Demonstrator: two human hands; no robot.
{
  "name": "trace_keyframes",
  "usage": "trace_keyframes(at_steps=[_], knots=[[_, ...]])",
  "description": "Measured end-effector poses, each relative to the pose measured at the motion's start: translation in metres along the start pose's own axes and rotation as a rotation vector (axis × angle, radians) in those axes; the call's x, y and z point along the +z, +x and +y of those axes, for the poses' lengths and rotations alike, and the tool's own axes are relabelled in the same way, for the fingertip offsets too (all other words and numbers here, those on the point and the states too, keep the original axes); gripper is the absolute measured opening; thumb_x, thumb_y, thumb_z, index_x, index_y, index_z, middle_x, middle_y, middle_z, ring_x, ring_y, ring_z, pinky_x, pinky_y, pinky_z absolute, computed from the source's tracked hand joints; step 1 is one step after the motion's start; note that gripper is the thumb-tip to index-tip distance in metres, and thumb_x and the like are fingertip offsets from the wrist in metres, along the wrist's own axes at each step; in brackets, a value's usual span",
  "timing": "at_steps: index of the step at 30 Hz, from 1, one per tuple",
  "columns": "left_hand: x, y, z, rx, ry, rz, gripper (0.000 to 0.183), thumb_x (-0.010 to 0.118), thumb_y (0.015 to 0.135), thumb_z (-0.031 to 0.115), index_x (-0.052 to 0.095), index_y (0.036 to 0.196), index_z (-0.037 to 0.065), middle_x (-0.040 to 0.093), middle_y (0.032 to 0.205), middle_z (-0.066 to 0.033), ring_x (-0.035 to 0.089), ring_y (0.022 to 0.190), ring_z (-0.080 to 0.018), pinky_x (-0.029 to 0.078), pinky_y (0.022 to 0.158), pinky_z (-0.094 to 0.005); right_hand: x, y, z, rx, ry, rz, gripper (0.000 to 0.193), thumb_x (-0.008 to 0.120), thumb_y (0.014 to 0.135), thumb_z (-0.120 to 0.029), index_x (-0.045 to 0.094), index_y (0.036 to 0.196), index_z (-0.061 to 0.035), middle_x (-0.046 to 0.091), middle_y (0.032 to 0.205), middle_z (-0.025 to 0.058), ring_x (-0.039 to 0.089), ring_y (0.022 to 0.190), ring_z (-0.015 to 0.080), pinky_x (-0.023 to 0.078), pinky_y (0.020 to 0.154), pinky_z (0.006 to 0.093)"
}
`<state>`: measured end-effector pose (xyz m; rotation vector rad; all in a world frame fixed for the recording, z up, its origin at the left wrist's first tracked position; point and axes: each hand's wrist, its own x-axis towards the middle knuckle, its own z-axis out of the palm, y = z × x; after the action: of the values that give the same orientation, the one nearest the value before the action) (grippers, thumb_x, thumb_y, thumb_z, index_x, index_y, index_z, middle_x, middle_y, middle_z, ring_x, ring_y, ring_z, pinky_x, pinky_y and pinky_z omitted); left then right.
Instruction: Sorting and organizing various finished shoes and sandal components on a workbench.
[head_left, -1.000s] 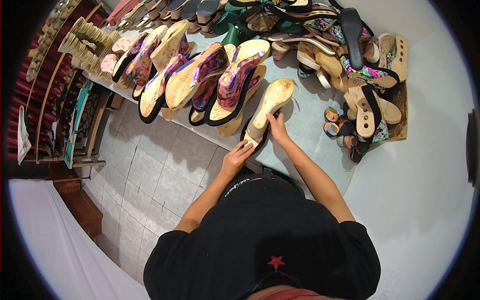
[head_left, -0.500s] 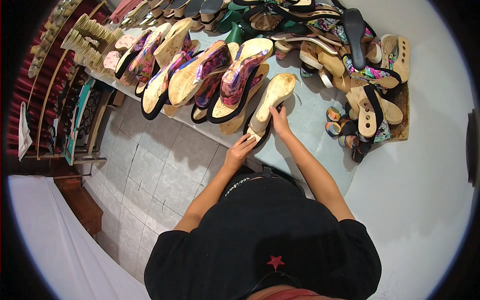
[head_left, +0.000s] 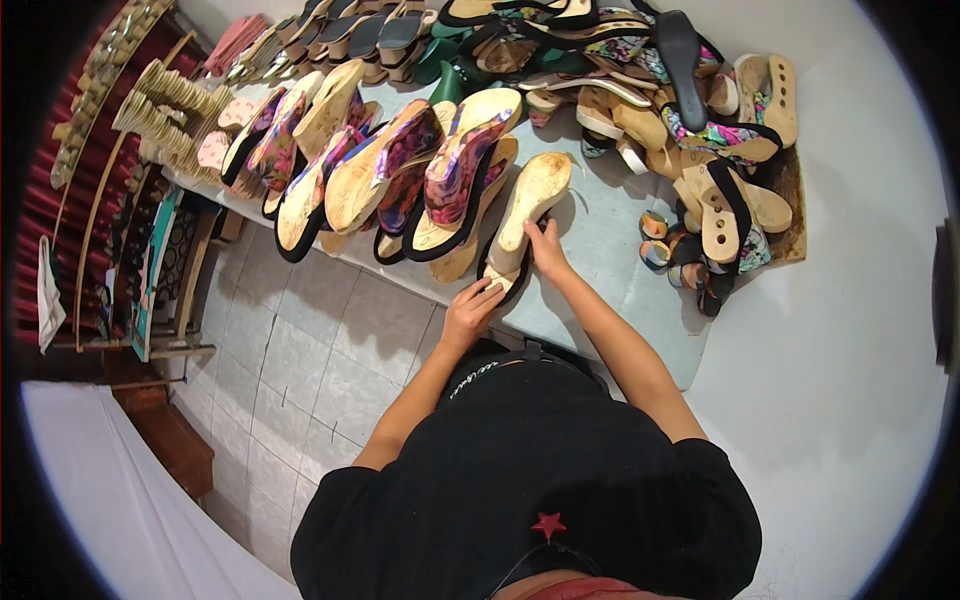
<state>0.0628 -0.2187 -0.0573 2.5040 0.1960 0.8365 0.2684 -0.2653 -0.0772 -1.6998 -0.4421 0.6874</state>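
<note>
A pale wooden shoe last point(head_left: 535, 195) with black material along its lower edge lies near the table's front edge, its narrow end pointing toward me. My left hand point(head_left: 470, 314) holds that near end, fingers laid over the top. At the last's right side, my right hand point(head_left: 547, 252) grips it around the middle, thumb on top and the other fingers partly hidden. Just to the left stands a wooden last with a purple floral upper point(head_left: 463, 170) and black rim. Another floral-covered last point(head_left: 375, 175) leans beside it.
The pale table point(head_left: 590, 290) holds a heap of lasts and floral sandals point(head_left: 735, 200) at right. Small patterned rolls point(head_left: 655, 240) lie by the heap. Dark block-heeled sandals point(head_left: 365, 35) line the back, with stacked pale soles point(head_left: 165, 105) at left. Tiled floor point(head_left: 300, 350) shows below.
The whole view has shifted slightly, with the table things lower and to the left. Both hands keep their hold on the shoe last, with little visible movement.
</note>
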Motion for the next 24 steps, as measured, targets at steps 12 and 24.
trace_keyframes(at_steps=[12, 24], knots=[[-0.011, 0.063, 0.043, 0.185, -0.138, 0.155, 0.019, 0.067, 0.064, 0.003, 0.064, 0.082, 0.006, 0.063, 0.091, -0.0067, 0.059, 0.088, -0.0251, 0.046, 0.076, -0.0359, -0.089, -0.056, -0.113, -0.528, -0.338, 0.34, 0.055, 0.065, 0.072, -0.014, 0.04, 0.12, -0.0002, 0.038, 0.122, 0.0202, 0.038, 0.113, 0.035, 0.029, 0.098, 0.0424], [0.049, 0.19, 0.108, 0.211, -0.556, 0.085, 0.006, 0.062, 0.07, 0.002, 0.061, 0.076, 0.003, 0.061, 0.077, -0.008, 0.057, 0.074, -0.026, 0.046, 0.068, -0.034, -0.286, -0.079, -0.136, -0.567, -0.144, 0.926, 0.032, 0.052, 0.081, -0.004, 0.049, 0.113, -0.0023, 0.048, 0.117, 0.0113, 0.048, 0.107, 0.0236, 0.042, 0.087, 0.0341]])
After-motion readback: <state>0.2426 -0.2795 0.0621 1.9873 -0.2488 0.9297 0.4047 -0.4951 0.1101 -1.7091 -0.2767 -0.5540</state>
